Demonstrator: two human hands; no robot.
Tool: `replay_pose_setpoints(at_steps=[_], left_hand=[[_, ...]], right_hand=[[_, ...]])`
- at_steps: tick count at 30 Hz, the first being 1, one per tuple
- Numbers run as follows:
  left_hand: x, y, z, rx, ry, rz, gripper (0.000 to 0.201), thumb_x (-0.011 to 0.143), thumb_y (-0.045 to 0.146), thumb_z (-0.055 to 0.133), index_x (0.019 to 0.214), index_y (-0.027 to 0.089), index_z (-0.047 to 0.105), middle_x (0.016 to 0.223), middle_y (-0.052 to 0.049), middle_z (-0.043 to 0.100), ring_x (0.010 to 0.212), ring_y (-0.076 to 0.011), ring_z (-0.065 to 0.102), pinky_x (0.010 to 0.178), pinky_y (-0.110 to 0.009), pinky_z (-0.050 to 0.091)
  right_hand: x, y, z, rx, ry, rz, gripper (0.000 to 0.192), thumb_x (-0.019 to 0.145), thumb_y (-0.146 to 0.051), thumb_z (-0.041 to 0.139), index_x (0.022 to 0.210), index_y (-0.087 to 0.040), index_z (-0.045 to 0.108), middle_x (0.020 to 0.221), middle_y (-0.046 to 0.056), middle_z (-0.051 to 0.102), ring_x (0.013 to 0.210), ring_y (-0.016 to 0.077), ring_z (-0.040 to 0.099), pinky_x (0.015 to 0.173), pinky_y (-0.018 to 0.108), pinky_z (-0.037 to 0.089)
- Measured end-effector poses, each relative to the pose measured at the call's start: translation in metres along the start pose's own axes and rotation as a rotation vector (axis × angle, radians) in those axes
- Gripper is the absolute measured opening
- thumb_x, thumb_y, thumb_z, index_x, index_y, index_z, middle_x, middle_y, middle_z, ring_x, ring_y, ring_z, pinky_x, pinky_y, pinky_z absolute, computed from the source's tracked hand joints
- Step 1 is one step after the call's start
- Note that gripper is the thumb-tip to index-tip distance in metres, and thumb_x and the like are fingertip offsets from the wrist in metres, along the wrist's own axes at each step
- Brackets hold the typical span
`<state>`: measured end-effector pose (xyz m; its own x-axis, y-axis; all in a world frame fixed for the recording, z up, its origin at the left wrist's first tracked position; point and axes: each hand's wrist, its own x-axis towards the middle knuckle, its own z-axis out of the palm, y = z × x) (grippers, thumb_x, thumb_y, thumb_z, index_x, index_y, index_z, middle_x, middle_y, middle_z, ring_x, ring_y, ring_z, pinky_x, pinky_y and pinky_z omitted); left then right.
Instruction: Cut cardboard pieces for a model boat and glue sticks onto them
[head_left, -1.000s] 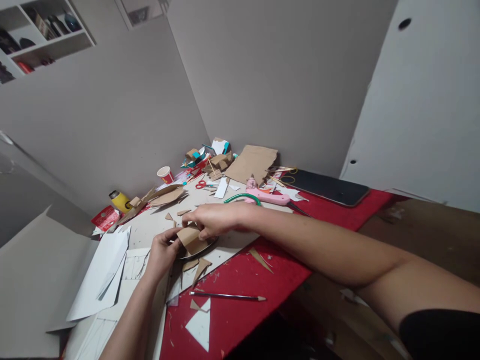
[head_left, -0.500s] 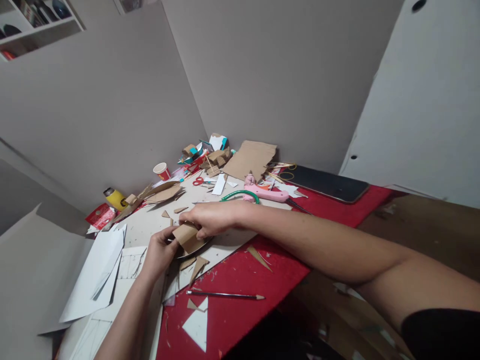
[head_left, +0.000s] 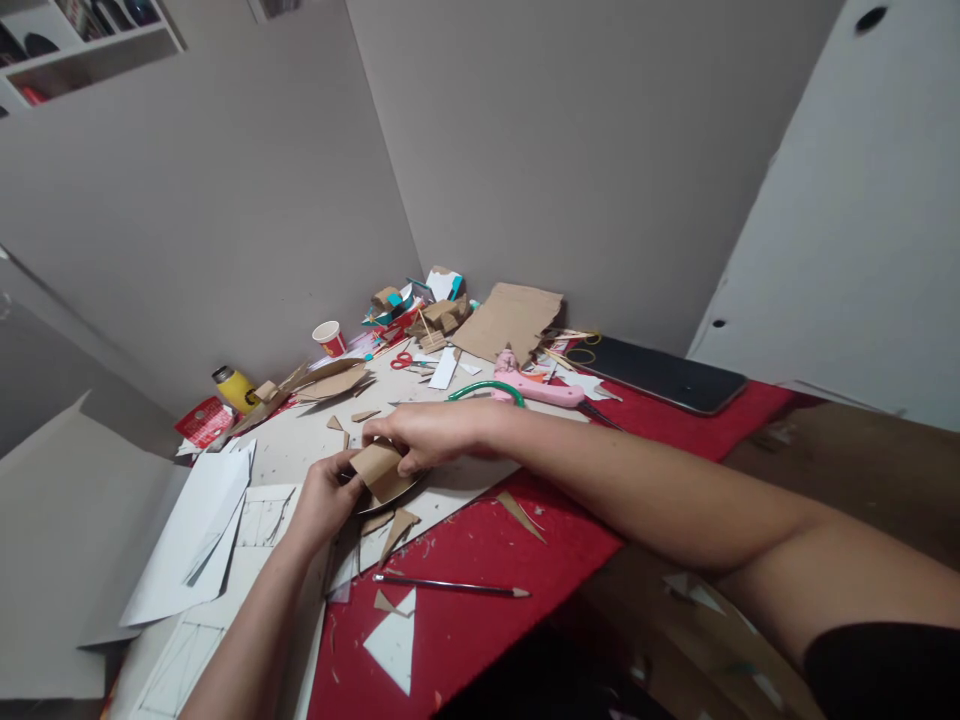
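Both my hands hold a small bent piece of brown cardboard (head_left: 379, 468) over a grey board (head_left: 315, 450) on the red table. My left hand (head_left: 324, 497) grips its left edge from below. My right hand (head_left: 424, 433) pinches its top from the right, fingers curled over it. Under the piece lies a dark round disc (head_left: 397, 492), partly hidden. Small cardboard offcuts (head_left: 396, 526) lie just in front of my hands.
A pencil (head_left: 450, 587) and a white paper triangle (head_left: 391, 653) lie on the red cloth (head_left: 495, 560) near me. White sheets (head_left: 196, 530) at left. A pink glue gun (head_left: 536, 388), red scissors (head_left: 405, 360), paper cup (head_left: 330, 338), yellow bottle (head_left: 235, 388), cardboard sheet (head_left: 510, 320) and dark tablet (head_left: 660, 372) stand behind.
My hands stay on the cardboard piece with only slight shifts. The view has moved a little, so the table's things sit slightly differently in the picture.
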<state>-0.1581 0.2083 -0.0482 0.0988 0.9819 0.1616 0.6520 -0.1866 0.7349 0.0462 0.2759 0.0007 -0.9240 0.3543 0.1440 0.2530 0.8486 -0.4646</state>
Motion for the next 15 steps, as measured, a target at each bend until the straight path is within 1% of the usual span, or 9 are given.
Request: replay_pose_setpoints(at_steps=[3,5,8,10,12,13,15], left_hand=[[-0.001,-0.001,0.000,0.010,0.024,0.013,0.031,0.073,0.015,0.056,0.098,0.013,0.074,0.075,-0.003,0.073,0.069,-0.0187,0.065,0.060,-0.023,0.049],[-0.001,-0.003,-0.001,0.020,0.066,0.017,0.031,0.072,0.015,0.056,0.098,0.013,0.074,0.074,-0.003,0.074,0.070,-0.0196,0.066,0.059,-0.023,0.050],[0.000,-0.007,-0.003,0.040,0.162,0.022,0.033,0.072,0.016,0.056,0.101,0.012,0.073,0.073,-0.003,0.074,0.069,-0.0203,0.067,0.058,-0.024,0.051],[0.000,-0.008,-0.006,0.060,0.251,0.032,0.034,0.073,0.017,0.056,0.101,0.012,0.073,0.077,-0.004,0.075,0.069,-0.0206,0.067,0.059,-0.026,0.052],[0.000,-0.009,-0.010,0.090,0.365,0.053,0.034,0.073,0.017,0.055,0.101,0.012,0.072,0.087,-0.005,0.076,0.073,-0.0213,0.068,0.064,-0.029,0.054],[0.000,-0.009,-0.012,0.112,0.426,0.067,0.034,0.073,0.017,0.055,0.102,0.012,0.072,0.091,-0.005,0.076,0.075,-0.0216,0.068,0.067,-0.030,0.054],[-0.002,-0.010,-0.017,0.166,0.542,0.104,0.034,0.074,0.016,0.054,0.103,0.013,0.072,0.096,-0.006,0.075,0.081,-0.0226,0.069,0.074,-0.032,0.054]], right_hand=[[0.000,-0.001,0.000,-0.023,0.005,-0.024,0.046,0.067,-0.006,0.067,0.111,-0.016,0.059,0.087,0.003,0.064,0.066,0.0131,0.052,0.057,0.022,0.034],[-0.002,0.000,-0.001,-0.026,0.019,-0.043,0.049,0.068,-0.008,0.067,0.115,-0.015,0.058,0.089,0.004,0.065,0.069,0.0144,0.054,0.057,0.022,0.036],[-0.004,0.003,-0.004,0.034,0.090,-0.064,0.062,0.068,-0.010,0.068,0.128,-0.013,0.052,0.087,0.005,0.066,0.072,0.0156,0.058,0.061,0.022,0.040],[-0.004,0.005,-0.007,0.074,0.160,-0.070,0.063,0.072,-0.011,0.067,0.132,-0.011,0.048,0.085,0.005,0.067,0.072,0.0152,0.060,0.065,0.023,0.043],[-0.002,0.007,-0.010,0.079,0.259,-0.059,0.052,0.079,-0.013,0.061,0.129,-0.010,0.049,0.087,0.007,0.068,0.075,0.0149,0.061,0.070,0.024,0.044],[0.000,0.008,-0.010,0.084,0.330,-0.045,0.044,0.081,-0.015,0.059,0.125,-0.010,0.052,0.086,0.007,0.068,0.074,0.0147,0.060,0.070,0.024,0.044],[0.003,0.009,-0.010,0.125,0.480,-0.012,0.028,0.084,-0.016,0.056,0.111,-0.011,0.059,0.078,0.005,0.067,0.068,0.0135,0.059,0.066,0.024,0.042]])
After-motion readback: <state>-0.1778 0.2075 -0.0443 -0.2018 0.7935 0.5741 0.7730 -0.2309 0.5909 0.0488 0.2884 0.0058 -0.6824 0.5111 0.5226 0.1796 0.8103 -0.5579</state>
